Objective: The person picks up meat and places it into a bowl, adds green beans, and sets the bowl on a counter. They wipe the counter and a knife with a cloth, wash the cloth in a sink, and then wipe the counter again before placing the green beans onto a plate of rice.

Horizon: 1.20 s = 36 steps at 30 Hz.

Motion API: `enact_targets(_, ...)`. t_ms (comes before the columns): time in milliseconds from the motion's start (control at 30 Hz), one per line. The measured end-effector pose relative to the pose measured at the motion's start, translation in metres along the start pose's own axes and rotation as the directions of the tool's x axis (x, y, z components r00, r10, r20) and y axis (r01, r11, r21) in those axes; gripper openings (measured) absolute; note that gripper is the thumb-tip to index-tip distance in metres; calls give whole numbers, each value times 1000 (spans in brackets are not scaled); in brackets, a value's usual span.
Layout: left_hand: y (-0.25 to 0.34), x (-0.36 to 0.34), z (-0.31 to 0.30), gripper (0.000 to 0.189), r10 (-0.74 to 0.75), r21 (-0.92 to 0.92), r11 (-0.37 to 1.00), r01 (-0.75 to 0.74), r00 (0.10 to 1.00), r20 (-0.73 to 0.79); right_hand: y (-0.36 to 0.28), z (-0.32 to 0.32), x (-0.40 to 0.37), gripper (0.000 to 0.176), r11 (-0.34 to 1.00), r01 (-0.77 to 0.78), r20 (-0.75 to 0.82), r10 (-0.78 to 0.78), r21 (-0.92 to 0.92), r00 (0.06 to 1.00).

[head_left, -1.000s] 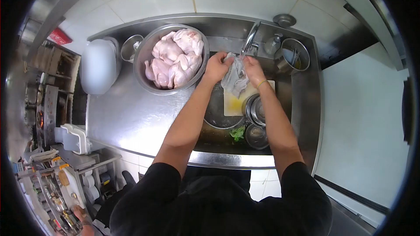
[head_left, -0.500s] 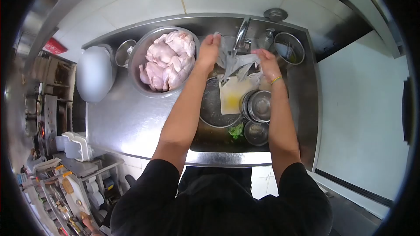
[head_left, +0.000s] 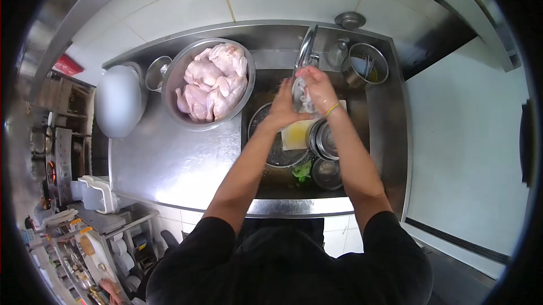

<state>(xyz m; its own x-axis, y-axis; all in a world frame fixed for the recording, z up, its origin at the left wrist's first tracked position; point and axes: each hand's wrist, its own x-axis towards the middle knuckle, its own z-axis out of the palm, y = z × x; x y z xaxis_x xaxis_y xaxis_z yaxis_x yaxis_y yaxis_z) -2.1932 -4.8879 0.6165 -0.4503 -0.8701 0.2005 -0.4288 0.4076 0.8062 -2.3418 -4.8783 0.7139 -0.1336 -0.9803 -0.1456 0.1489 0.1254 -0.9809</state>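
Under the tap [head_left: 306, 45], my two hands are close together over the sink. A wet, thin, greyish-white cloth [head_left: 306, 101] is bunched between them. My left hand [head_left: 283, 106] is on its left side, fingers pointing up and thumb reaching toward the cloth. My right hand [head_left: 320, 91], with a yellow band at the wrist, curls over it from the right. The fingers partly hide the cloth. Below the hands lies a white cutting board [head_left: 294, 136] with a yellow stain, beside stacked metal bowls [head_left: 326, 140] in the sink [head_left: 268, 183].
A large metal bowl [head_left: 168, 101] of raw whole chickens [head_left: 212, 81] stands on the left counter. Green leaves [head_left: 303, 171] lie in the sink near a small bowl [head_left: 327, 174]. Behind right are a soap bottle [head_left: 338, 52] and a metal pot [head_left: 383, 75]. Another person's hand [head_left: 110, 288] shows lower left.
My hands have come together under the tap, and the cloth that was spread between them is now bunched up. The other person's hand at lower left has shifted.
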Motion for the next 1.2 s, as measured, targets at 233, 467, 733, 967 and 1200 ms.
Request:
enact_targets(233,-15,29,32,37,-200,-416,893,171,979,-27,-48,10,-43,11,916,241,-225,-174,320,959)
enact_targets(467,0,56,-13,32,-342,-821,556,127,936,-87,52,-81,-51,12,820,409,-565,-132,399,815)
enact_targets(733,32,78,-40,41,-350,-670,666,329,930,108,80,1,-26,81,863,337,-41,-379,-377,925)
enact_targets(967,6,55,-47,41,-320,-957,252,141,946,55,97,17,22,62,920,115,-31,-136,-374,990)
enact_targets(1200,-36,-41,-41,78,-328,-599,702,385,922,208,26,-32,34,52,730,234,351,9,-642,936)
